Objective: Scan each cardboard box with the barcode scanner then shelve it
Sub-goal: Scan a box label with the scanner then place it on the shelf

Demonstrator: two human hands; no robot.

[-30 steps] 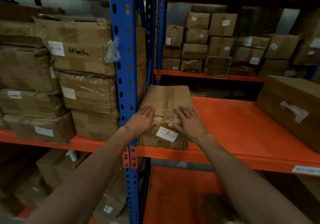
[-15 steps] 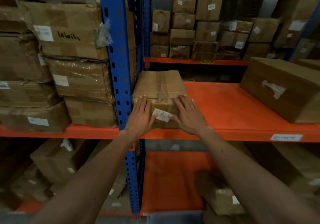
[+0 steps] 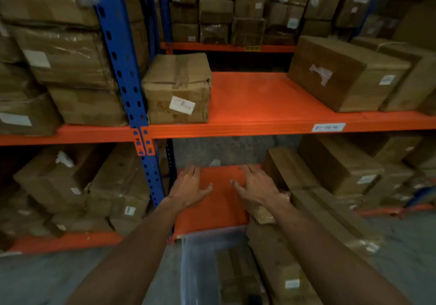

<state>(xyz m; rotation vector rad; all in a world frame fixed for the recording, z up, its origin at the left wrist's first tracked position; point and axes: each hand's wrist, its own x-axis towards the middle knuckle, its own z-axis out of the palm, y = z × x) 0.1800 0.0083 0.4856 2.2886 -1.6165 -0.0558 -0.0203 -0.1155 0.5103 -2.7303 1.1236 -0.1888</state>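
Hands first: the left hand (image 3: 188, 190) and the right hand (image 3: 257, 189) are both empty, fingers spread and relaxed, palms down, holding nothing. They hover side by side in front of the lower orange shelf (image 3: 212, 210), well below the cardboard box (image 3: 177, 87), and touch none of the cartons around them. That box sits on the upper orange shelf (image 3: 259, 99), pushed up against the blue upright (image 3: 122, 68) at its left, with its white label (image 3: 182, 105) facing outward. To the right of the box the shelf lies bare, then a larger brown carton (image 3: 346, 75) stands well apart from it. By the look of it this box is shelved and let go, so its turn seems finished; whether it was scanned cannot be told, and no barcode scanner is in view. Below the hands a blurred grey bin (image 3: 212, 269) appears to hold more boxes, so scanning and shelving likely remain for those
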